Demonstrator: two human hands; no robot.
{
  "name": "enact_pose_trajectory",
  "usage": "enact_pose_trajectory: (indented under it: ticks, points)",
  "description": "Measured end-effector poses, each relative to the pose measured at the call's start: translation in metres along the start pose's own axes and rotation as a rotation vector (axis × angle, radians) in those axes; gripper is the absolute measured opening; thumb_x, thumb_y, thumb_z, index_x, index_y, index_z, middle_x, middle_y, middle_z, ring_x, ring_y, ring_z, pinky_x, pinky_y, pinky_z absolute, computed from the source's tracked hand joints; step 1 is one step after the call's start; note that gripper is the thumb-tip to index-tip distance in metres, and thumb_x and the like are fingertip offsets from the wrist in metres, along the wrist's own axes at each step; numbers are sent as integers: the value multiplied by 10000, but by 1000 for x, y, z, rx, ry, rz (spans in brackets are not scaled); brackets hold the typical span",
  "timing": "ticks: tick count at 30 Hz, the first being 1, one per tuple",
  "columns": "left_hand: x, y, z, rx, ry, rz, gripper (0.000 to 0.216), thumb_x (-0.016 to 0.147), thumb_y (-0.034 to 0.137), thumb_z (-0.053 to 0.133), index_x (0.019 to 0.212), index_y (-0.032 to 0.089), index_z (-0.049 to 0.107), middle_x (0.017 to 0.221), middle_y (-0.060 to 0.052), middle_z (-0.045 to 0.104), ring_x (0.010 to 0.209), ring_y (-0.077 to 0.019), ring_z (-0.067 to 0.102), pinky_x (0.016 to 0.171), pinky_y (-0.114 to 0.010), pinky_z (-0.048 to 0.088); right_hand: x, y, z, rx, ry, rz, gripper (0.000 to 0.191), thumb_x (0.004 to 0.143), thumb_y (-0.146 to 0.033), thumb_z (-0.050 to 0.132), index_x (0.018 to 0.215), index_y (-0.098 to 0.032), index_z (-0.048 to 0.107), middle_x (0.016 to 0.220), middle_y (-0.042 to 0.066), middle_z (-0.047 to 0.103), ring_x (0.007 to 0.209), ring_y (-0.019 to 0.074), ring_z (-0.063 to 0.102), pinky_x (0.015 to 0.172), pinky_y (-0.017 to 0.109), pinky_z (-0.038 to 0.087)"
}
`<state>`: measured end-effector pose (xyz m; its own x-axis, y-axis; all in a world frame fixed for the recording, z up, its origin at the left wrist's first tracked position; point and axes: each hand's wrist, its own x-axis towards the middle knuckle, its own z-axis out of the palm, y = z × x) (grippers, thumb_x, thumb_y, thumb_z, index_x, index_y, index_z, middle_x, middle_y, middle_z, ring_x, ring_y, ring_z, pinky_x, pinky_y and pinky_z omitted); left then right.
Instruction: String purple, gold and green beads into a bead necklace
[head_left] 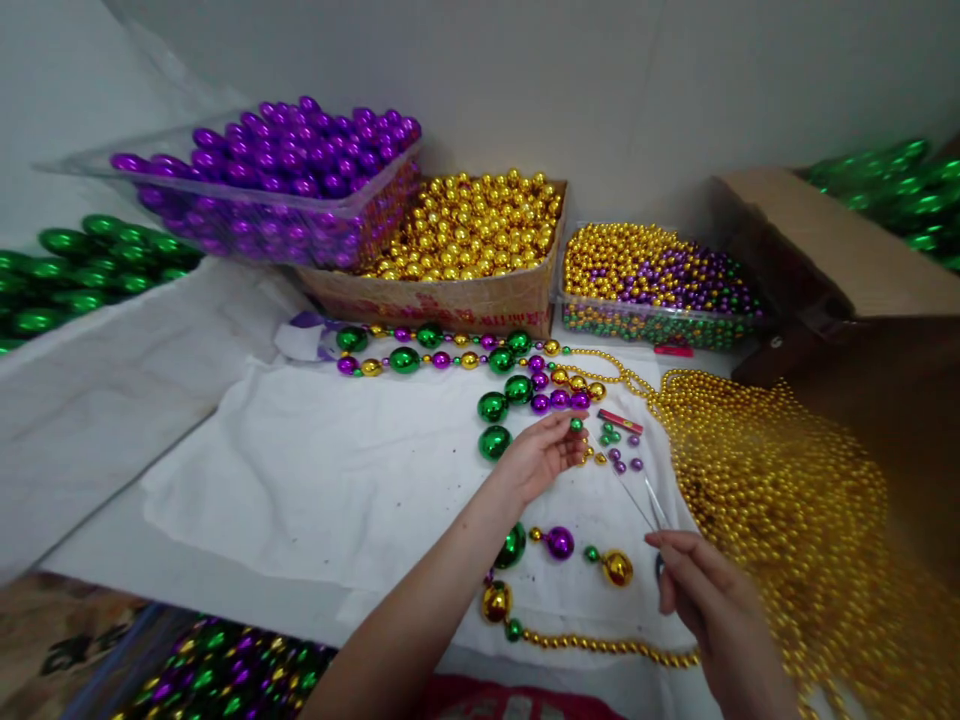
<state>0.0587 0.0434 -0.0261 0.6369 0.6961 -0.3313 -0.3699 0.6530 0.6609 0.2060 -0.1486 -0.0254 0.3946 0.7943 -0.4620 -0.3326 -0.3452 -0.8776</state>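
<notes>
My left hand (541, 456) pinches a small green bead (576, 425) between thumb and fingertips over the white cloth (300, 470). The fingers of my right hand (701, 575) are closed on a thin, straight, wire-like strand (630, 496) that slants toward the left hand. Partly under the right hand lies a slim metal tool (655, 500), possibly scissors, with a dark part by the fingers. Near the left hand are loose purple beads (617, 460), green beads (610, 434) and gold beads (599, 458). Nearer me lie a purple ball (559, 543) and a gold ball (617, 568).
Behind stand a clear tub of purple balls (277, 150), a carton of gold balls (472, 225) and a tub of mixed beads (660, 275). Gold bead strands (780, 480) heap at right under a cardboard box (832, 240). A finished-looking necklace strand (405, 360) lies behind the hands.
</notes>
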Motion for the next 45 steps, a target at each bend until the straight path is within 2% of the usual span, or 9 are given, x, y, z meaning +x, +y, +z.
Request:
enact_pose_trajectory:
  ticks: [5,11,18,24,31,36,45]
  points:
    - [-3,2,-2,-79,64,19,194,900,137,481,1008,120,641,810,-71,632,677,-106,602,644,-221,478,-2,4,-2,-97,-35,-3,431,752,-534,713,980,-169,687,495,-11,477,495,98,388,444,178,246]
    - [-2,4,-3,-121,138,26,187,906,144,472,945,89,647,796,-90,646,665,-123,614,630,-233,487,-6,5,-4,-128,-25,-20,433,770,-540,691,972,-158,679,474,-21,468,477,92,367,461,192,236]
    - [-4,1,-4,-29,117,60,200,909,142,469,1014,135,639,786,-68,653,636,-100,603,604,-208,462,-11,-3,1,-127,18,-55,366,780,-486,697,955,-165,675,482,-33,471,456,82,335,449,208,193]
    - [-6,-5,-6,63,93,97,178,894,179,518,1006,131,649,796,-64,653,634,-87,591,602,-196,446,-8,1,1,-122,-6,-60,349,798,-469,686,964,-162,674,498,-32,483,479,89,381,473,209,232]
    - [-8,-4,-13,35,104,95,190,840,203,604,997,113,659,817,-71,657,638,-85,585,604,-197,449,-6,3,1,-160,-4,-24,423,797,-520,663,1001,-151,646,480,-41,466,483,101,386,493,212,263]
    - [-10,-1,-12,6,118,96,179,835,195,605,988,110,642,828,-86,671,627,-96,598,596,-205,461,-3,7,-5,-253,-51,-54,436,818,-527,633,1033,-148,644,480,-36,470,488,117,417,503,223,297]
    - [-13,-1,-9,5,127,96,126,870,163,539,938,98,623,871,-121,689,616,-97,603,577,-199,467,-3,4,-3,-265,-22,-65,423,798,-524,640,992,-149,667,463,-29,476,469,120,430,488,222,320]
